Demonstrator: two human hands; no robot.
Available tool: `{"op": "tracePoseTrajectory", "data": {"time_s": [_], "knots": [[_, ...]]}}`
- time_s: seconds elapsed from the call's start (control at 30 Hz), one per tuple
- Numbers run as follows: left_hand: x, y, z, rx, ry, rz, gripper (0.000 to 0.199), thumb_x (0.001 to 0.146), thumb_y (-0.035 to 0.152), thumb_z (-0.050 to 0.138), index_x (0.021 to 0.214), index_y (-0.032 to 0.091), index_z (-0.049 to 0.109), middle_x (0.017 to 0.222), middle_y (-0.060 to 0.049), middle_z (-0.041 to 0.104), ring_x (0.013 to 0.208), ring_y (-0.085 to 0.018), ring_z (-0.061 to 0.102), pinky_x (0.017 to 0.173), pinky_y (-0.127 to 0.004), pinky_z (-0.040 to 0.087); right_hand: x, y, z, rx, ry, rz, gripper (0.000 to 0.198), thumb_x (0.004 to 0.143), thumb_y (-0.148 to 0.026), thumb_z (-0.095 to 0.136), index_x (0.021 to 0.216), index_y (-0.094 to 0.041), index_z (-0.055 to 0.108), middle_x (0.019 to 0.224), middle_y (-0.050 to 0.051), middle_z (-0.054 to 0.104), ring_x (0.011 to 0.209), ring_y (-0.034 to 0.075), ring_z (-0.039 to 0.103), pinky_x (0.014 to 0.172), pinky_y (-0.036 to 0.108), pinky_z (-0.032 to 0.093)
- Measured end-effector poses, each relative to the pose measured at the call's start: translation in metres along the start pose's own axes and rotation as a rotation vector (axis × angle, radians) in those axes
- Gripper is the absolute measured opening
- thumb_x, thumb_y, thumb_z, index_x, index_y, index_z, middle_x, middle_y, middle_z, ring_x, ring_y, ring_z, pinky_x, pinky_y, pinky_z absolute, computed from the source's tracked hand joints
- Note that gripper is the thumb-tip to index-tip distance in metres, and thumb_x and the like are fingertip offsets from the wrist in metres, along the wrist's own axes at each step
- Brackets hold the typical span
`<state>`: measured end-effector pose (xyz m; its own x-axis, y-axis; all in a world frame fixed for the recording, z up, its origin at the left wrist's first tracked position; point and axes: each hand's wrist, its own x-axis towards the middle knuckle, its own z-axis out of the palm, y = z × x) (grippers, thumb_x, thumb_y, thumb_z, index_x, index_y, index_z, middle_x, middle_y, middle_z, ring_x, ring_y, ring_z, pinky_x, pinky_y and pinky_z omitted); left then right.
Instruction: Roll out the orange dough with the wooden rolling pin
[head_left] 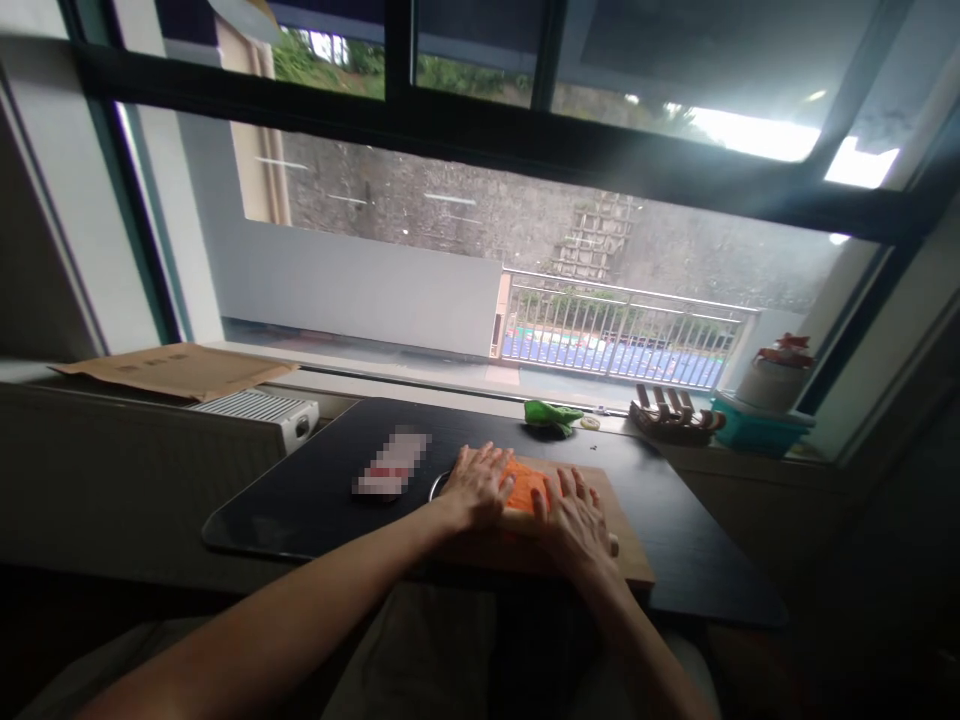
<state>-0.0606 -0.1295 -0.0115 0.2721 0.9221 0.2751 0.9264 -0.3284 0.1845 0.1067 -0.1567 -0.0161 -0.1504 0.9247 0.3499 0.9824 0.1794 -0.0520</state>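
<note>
On a wooden board [626, 540] lies a flat orange sheet [529, 482], perhaps dough or clay. A light wooden rolling pin [519, 520] crosses its near side, one end showing past my right hand. My left hand [476, 487] is laid over the left part of the pin, palm down, with fingers stretched towards the window. Over the right part rests my right hand [574, 510], its fingers spread and pointing forward. Both hands hide much of the pin. Beside my left wrist shows the curved metal rim [435, 487] of something mostly hidden.
The dark table [300, 500] stands against a window. A blurred phone-like object [391, 465] lies left, a green cloth-like item [551, 415] at the back. On the sill are a brown rack [671, 420] and a teal box [757, 425]. Left is a radiator [262, 408] under brown paper [180, 368].
</note>
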Motion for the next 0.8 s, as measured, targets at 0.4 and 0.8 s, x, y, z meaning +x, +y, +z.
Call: {"op": "tracePoseTrajectory", "data": {"time_s": [0.4,0.8], "knots": [[0.016,-0.004,0.003,-0.019,0.065,0.004,0.051,0.093,0.038,0.031,0.137,0.013,0.041,0.142,-0.014,0.043,0.136,-0.029,0.029,0.109,-0.058,0.016,0.013,0.005,0.006,0.02,0.107,-0.043,0.041,0.096,-0.038,0.034,0.127,-0.02,0.052,0.139,0.011,0.045,0.132,0.028,0.033,0.105,0.046,0.024],[-0.025,-0.025,-0.011,-0.284,0.502,0.282,0.053,0.088,0.044,0.051,0.135,0.025,0.039,0.141,-0.009,0.043,0.137,-0.027,0.027,0.111,-0.051,0.024,0.012,0.033,0.011,0.125,0.107,-0.086,0.034,0.098,-0.036,0.031,0.081,-0.022,0.057,0.078,0.003,0.067,0.074,0.018,0.061,0.067,0.028,0.036]]}}
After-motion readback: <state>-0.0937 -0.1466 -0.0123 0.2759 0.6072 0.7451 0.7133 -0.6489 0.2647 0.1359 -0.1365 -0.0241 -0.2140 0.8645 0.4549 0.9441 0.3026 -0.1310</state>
